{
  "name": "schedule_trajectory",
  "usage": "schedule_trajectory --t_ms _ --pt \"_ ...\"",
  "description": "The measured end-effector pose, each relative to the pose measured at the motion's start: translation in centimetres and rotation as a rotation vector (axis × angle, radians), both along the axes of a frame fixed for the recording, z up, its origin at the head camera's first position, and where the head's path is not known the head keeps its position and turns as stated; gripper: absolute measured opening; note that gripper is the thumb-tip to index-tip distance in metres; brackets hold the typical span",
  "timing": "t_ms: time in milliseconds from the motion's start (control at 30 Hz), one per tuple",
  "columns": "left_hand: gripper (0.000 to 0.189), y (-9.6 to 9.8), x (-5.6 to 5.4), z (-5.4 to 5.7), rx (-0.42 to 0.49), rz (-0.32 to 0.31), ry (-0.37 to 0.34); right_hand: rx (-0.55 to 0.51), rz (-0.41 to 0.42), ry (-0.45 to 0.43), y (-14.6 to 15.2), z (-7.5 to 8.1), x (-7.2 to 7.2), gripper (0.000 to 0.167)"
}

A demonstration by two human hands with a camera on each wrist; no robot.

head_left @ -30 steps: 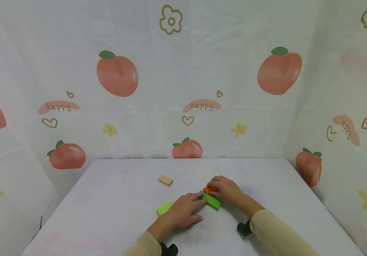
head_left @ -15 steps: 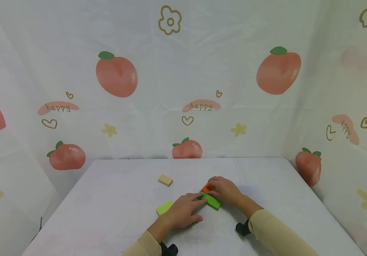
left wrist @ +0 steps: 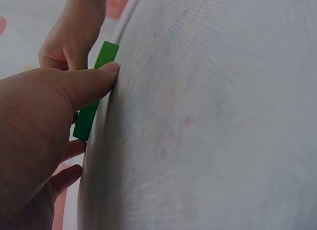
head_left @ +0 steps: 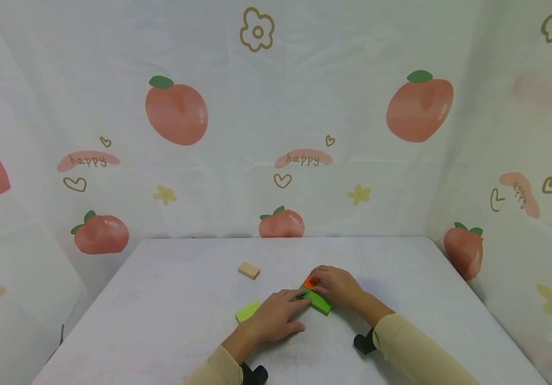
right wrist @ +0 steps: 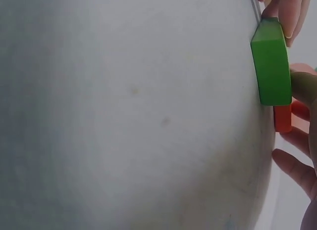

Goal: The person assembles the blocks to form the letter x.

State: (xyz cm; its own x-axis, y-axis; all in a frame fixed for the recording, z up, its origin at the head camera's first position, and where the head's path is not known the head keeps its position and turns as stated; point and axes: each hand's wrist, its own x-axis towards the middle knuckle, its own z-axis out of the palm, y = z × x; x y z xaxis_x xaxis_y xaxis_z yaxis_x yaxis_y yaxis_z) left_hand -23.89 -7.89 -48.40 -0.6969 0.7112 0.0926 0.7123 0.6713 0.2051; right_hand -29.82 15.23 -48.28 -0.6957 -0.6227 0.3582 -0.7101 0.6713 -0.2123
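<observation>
My right hand [head_left: 338, 286] pinches an orange block [head_left: 308, 282], which lies flat against the far side of the green blocks. One is bright green [head_left: 321, 305]; at its left end sits a darker green block [head_left: 302, 289], partly hidden by fingers. The fingertips of my left hand [head_left: 276, 318] rest on the green blocks, its fingers fairly straight. In the right wrist view the orange block [right wrist: 283, 119] shows behind the bright green block [right wrist: 272, 71]. The left wrist view has a green block [left wrist: 86, 121] beyond my left thumb.
A yellow-green block [head_left: 247, 312] lies left of my left hand, partly covered by it. Farther back is a plain wooden block [head_left: 249, 270]. All lie on a white-covered table [head_left: 184, 299], with a printed curtain [head_left: 232, 107] behind and at the sides.
The right hand has slid the orange block slightly left along the far side of the green blocks, bringing it against them. The left hand has stayed in place.
</observation>
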Motion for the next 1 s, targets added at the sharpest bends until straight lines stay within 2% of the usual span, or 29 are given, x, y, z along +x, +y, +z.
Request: schedule_trajectory --t_ms 300,667,833,1000 --pt "0.059 -0.1 0.1 -0.1 0.010 -0.011 -0.002 -0.009 0.011 -0.011 0.1 -0.2 -0.1 0.020" --pt "0.059 0.1 0.2 0.0 -0.002 0.007 0.019 -0.117 0.038 0.020 0.2 0.5 0.4 0.018" --pt "0.059 0.1 0.2 0.1 0.001 0.012 0.015 -0.128 0.013 0.045 0.6 0.3 0.6 0.018" --pt "0.060 0.0 0.2 0.0 0.009 0.001 0.026 -0.102 -0.025 0.017 0.9 0.4 0.9 0.016"
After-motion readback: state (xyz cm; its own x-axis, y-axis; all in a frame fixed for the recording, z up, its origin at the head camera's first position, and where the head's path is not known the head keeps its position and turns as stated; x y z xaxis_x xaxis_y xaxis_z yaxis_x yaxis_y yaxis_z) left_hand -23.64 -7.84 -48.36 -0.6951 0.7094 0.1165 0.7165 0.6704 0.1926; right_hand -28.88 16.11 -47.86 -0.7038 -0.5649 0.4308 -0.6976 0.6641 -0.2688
